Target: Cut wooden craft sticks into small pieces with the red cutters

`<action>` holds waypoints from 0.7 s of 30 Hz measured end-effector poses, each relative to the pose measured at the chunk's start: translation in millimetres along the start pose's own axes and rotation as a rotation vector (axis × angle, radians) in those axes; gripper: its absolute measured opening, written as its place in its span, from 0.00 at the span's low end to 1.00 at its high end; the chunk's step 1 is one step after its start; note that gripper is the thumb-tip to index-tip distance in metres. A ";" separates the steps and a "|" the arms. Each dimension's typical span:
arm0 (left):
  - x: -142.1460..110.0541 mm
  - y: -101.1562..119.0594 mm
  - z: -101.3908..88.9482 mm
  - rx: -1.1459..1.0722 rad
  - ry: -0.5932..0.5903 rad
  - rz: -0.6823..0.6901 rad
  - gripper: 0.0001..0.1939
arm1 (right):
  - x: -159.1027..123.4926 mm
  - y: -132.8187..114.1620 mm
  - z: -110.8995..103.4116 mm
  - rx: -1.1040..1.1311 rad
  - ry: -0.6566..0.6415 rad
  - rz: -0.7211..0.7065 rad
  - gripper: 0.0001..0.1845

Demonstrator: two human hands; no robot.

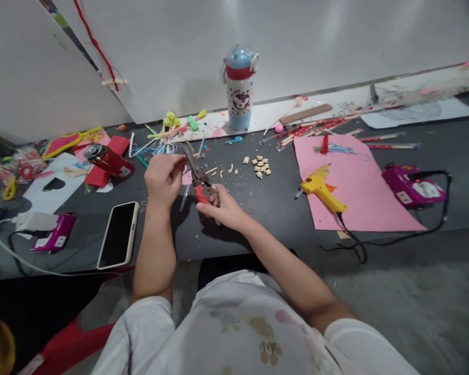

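My right hand [230, 208] is wrapped round the red handles of a pair of metal snips [196, 169], whose dark blades point up and away from me. Just left of the blades, my left hand [163, 179] is closed in a pinch; whatever lies between its fingertips is too small to make out. Beyond my right hand, a small heap of short wooden pieces [261, 166] lies on the dark table [234, 237]. A few thin wooden slivers [230, 169] are scattered nearer the blades.
A patterned bottle [240, 88] stands by the wall. On the right, a yellow glue gun [323, 190] rests on pink paper [369, 213], beside a purple power socket [413, 183] with a black cord. A phone [118, 235] and a tilted red can [108, 160] are on the left.
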State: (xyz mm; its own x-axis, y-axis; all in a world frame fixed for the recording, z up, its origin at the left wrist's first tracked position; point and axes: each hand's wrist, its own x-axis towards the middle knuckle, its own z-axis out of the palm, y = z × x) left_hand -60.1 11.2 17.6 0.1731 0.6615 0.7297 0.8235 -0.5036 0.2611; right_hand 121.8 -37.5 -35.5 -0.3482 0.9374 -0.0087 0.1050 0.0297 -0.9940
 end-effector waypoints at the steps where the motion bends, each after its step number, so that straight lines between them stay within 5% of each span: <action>1: 0.1 0.3 -0.5 0.006 0.005 -0.002 0.09 | 1.9 0.9 0.1 0.026 -0.012 0.007 0.20; 5: 1.8 2.8 -2.3 0.019 0.025 0.027 0.09 | 7.8 4.5 0.9 0.068 -0.025 0.036 0.12; 21: 3.3 1.1 -5.7 -0.066 -0.015 0.025 0.10 | -1.8 -6.9 -2.5 0.005 -0.044 -0.051 0.15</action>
State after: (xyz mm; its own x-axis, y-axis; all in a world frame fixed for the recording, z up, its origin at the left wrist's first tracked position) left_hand -61.7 9.7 23.9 0.2020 0.6565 0.7268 0.7814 -0.5554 0.2844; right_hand 124.0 -38.5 -28.4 -0.3933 0.9187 0.0369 0.0814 0.0747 -0.9939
